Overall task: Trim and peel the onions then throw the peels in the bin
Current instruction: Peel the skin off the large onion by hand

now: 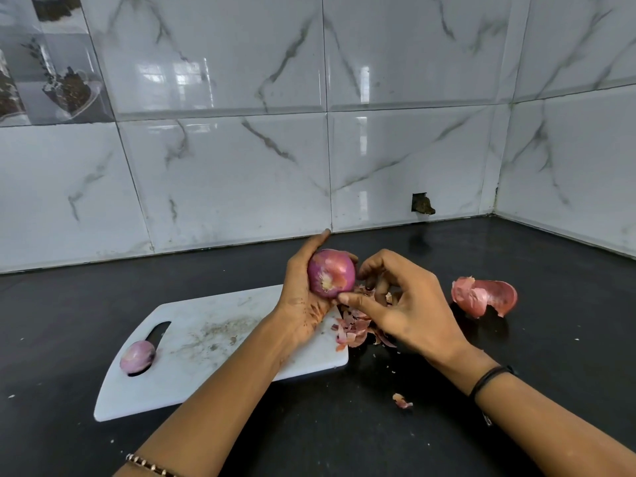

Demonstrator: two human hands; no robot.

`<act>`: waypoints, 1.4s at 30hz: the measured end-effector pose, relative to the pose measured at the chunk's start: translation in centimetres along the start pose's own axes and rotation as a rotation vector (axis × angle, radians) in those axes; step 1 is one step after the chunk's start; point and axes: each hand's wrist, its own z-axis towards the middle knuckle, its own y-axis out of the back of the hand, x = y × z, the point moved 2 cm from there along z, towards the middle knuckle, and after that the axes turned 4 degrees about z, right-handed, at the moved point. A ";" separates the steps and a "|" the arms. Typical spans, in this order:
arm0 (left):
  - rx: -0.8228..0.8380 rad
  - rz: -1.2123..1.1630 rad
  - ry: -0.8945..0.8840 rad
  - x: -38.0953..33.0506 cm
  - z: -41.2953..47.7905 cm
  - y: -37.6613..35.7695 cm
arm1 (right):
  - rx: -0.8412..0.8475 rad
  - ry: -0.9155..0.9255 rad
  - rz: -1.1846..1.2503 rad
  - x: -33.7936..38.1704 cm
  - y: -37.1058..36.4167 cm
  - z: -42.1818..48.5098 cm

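Note:
My left hand grips a red onion above the right end of a white cutting board, cut end facing me. My right hand is at the onion's right side, its thumb and fingertips touching the skin at the lower edge. A pile of pink peels lies under my hands at the board's right edge. A second, peeled onion rests on the board's left end by the handle slot. A large loose peel sits on the counter to the right.
The board lies on a black counter that runs to a tiled marble-pattern wall behind and a corner at right. One small peel scrap lies on the counter near me. No bin or knife is in view.

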 end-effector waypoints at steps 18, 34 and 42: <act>-0.023 0.318 -0.278 0.1 -0.3 -0.6 | -0.001 0.162 -0.039 0.9 -0.3 -0.1; -0.068 0.310 -0.272 0.0 -0.3 -0.8 | 0.030 0.199 -0.056 0.3 -0.5 -0.2; -0.066 0.244 -0.236 0.1 -0.3 -0.7 | -0.048 0.148 -0.031 0.7 -0.1 0.0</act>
